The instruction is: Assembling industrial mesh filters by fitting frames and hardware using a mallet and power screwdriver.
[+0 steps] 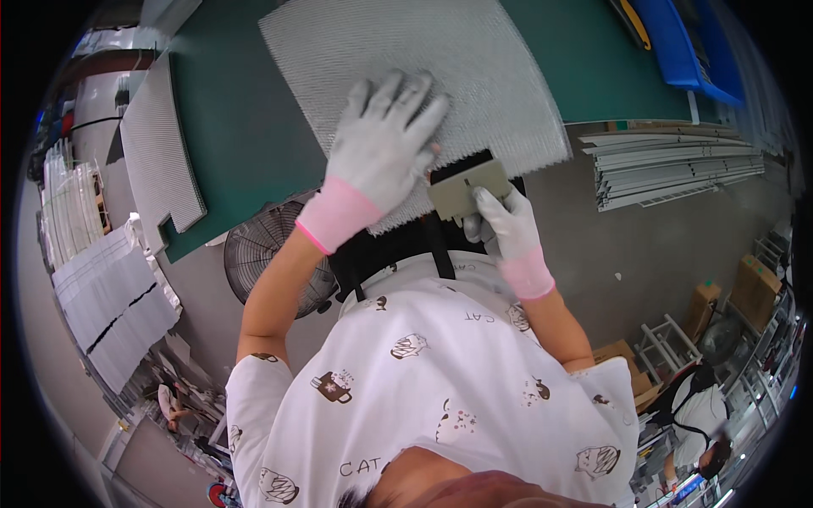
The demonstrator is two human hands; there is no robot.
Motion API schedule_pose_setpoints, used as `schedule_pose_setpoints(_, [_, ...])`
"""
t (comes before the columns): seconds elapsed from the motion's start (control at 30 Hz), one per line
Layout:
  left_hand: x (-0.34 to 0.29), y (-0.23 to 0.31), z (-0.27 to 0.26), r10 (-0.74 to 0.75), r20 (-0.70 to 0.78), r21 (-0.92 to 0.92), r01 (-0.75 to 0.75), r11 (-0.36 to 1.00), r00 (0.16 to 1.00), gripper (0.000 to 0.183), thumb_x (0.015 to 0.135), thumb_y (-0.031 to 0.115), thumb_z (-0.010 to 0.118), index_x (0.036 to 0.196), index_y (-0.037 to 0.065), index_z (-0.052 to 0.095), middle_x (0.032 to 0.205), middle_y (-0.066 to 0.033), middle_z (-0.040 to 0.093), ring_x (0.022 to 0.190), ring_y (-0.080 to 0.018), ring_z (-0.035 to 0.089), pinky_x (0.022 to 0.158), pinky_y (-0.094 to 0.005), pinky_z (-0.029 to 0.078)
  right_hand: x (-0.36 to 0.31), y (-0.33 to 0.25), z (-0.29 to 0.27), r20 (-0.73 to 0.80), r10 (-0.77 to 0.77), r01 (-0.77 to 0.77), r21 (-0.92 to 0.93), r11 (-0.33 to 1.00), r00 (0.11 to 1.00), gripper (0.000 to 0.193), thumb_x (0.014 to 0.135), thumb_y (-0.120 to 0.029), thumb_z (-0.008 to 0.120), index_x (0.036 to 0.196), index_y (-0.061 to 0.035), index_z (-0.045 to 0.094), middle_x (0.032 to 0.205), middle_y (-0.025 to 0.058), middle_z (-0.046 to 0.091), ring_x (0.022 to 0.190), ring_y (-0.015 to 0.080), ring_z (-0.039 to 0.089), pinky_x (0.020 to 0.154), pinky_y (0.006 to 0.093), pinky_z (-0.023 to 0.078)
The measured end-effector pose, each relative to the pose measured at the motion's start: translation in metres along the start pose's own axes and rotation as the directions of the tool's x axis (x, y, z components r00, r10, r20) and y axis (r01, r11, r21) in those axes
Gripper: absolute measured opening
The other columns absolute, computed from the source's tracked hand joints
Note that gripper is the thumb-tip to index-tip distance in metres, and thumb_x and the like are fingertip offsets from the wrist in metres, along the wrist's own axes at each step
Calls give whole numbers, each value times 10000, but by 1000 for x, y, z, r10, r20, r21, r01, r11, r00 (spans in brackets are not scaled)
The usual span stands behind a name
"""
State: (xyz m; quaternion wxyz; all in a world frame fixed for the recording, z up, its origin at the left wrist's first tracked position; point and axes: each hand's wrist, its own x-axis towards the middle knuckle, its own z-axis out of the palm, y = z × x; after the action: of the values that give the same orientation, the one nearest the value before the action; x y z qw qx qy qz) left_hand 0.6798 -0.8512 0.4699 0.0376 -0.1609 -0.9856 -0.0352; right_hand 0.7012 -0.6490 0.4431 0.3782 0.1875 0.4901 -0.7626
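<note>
A pale grey, finely ridged mesh sheet [491, 76] lies on the green tabletop [237, 93] and overhangs its near edge. My left hand [381, 140], in a white glove with a pink cuff, rests on that sheet with its fingers spread. In my right hand [508, 224], gloved the same way, is a flat khaki plate [453, 199] with a small dark slot, pinched by its near side. The plate is at the sheet's near edge, just right of my left wrist. A dark patch shows behind it; whether plate and sheet touch, I cannot tell.
Another mesh sheet [157, 144] with a notched corner lies at the table's left end. A blue bin [690, 51] and a yellow-and-black tool [633, 21] are at the far right. Below stand a round fan [262, 250] and stacked white strips [669, 165]. A person [699, 415] is lower right.
</note>
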Motion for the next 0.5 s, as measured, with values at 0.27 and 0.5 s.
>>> schedule_pose_setpoints(0.27, [-6,1,4,-25,-65,-29,24,999,998,495,844,321,591,1285,127,477,1329,-107,471,1255,-294,406,1035,-506,299,-1,5,13,-63,-125,131,85,988,990,247,907,-241,594,1003,-15,566,762,16,585,565,41,492,501,190,400])
schedule_pose_setpoints(0.5, [-7,1,3,-23,-37,-22,22,1000,999,508,846,321,594,1298,128,468,1336,-110,459,1258,-302,395,1036,-520,292,7,-1,17,-54,-130,132,23,991,990,244,910,-235,581,982,-3,565,723,9,565,545,47,464,483,202,371])
